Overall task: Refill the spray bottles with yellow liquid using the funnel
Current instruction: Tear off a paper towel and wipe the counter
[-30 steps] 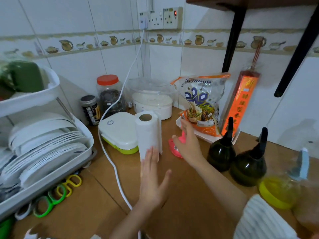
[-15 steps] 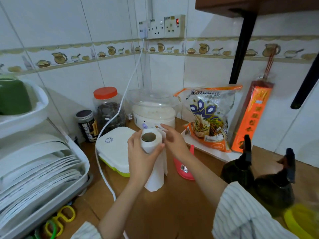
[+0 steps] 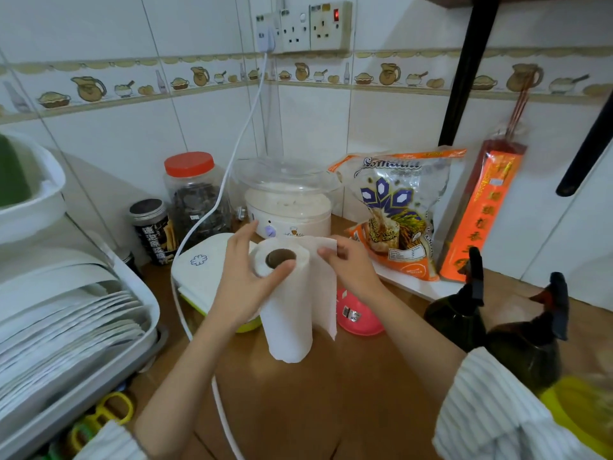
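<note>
Steadying the paper towel roll upright on the desk, my left hand grips its top while my right hand pinches the loose sheet. Soft, light paper likely tears easily. The two dark spray bottles stand untouched at right, probably slippery: best held round the body.

Bare brown wooden countertop lies open in front of the upright white paper-towel roll. A white power cable crosses it on the left — beyond stands the white dish rack. Two dark green spray bottles crowd the right side; a pink plastic funnel sits behind the roll.
</note>
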